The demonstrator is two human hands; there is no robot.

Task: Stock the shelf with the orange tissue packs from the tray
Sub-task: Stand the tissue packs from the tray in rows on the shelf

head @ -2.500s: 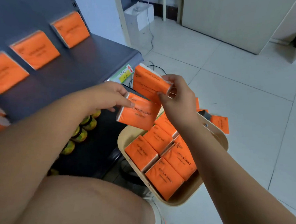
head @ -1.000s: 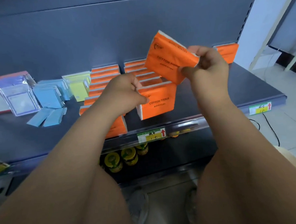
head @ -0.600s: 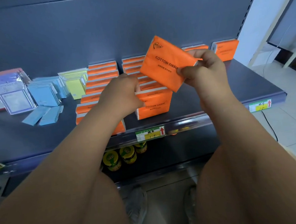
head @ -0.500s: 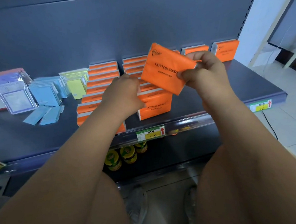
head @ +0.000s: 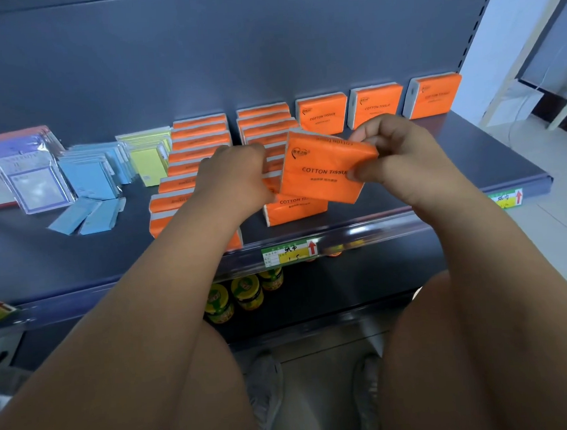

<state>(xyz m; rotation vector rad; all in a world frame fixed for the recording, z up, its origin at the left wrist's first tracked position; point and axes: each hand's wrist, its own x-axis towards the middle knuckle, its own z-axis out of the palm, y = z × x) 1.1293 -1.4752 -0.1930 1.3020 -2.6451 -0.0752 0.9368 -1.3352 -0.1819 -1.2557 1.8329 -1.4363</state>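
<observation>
The orange tissue pack pinched in the right hand has dropped down near the shelf, nearly stocked, while the left hand curls against the row, grip unclear.

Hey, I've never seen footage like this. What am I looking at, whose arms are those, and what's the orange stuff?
No machine here: this is one picture from a camera worn on a person's head, looking down at their own arms. The right hand pinches an orange tissue pack above a shelf. The left hand is at the rows of packs already standing there; its fingers are hidden, so whether it grips one is unclear. Three more packs stand at the back, blue packets sit to the left, and jars stand on the level below.
</observation>
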